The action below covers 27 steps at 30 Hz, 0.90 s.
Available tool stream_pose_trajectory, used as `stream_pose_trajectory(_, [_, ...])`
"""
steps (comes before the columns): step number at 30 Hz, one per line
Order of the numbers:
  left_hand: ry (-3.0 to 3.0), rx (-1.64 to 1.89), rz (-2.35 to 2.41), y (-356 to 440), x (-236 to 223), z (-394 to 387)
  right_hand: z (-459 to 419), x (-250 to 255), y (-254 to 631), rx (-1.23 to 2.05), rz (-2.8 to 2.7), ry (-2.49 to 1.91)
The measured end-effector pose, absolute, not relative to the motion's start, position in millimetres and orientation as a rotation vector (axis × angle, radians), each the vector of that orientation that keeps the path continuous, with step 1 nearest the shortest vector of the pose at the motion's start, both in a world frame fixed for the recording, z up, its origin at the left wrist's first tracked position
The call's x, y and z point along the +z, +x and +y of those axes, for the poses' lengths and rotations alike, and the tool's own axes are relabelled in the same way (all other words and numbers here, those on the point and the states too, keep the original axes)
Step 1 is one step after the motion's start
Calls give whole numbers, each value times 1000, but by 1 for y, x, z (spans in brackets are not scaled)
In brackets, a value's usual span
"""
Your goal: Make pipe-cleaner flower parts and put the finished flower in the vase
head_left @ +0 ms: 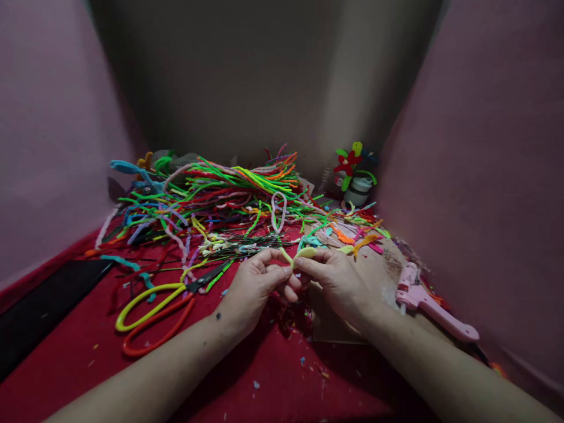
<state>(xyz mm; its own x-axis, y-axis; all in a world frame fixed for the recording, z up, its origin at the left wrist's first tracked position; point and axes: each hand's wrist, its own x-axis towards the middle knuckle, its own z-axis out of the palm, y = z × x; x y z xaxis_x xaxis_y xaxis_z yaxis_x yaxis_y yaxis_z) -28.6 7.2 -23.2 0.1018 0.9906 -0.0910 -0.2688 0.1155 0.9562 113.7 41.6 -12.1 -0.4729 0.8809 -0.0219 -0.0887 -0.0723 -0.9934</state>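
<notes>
Between my two hands is a pale yellow pipe cleaner (305, 252), bent into a petal-like loop with a short end sticking up at the left. My left hand (264, 276) pinches it from the left, thumb against the fingers. From the other side my right hand (328, 273) grips it with thumb and forefinger, the fingertips of both hands nearly touching. Part of the pipe cleaner is hidden by my fingers. Scissors (176, 302) with one yellow and one red handle lie left of my left hand, blades pointing toward the pile.
A heap of coloured pipe cleaners (238, 182) spreads behind my hands on the red cloth (247, 376). At right lie a pink glue gun (434, 305) and cardboard (337, 326). A pipe-cleaner flower (348, 163) stands by a small pale pot (358, 191). A black flat object (53, 305) lies left.
</notes>
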Motion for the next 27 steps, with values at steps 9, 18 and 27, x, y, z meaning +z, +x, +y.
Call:
stream_pose_trajectory(9, [1011,1172,970,-28,-25,8,40,-9,114,1676,-1537,-955])
stream_pose_trajectory(18, [1844,1289,1194,-39,-35,5,41,-12,114,1612,-1485,-935])
stream_pose_trajectory(27, [1234,905,954,-45,-18,11,38,-9,119,1173,-1848,-842])
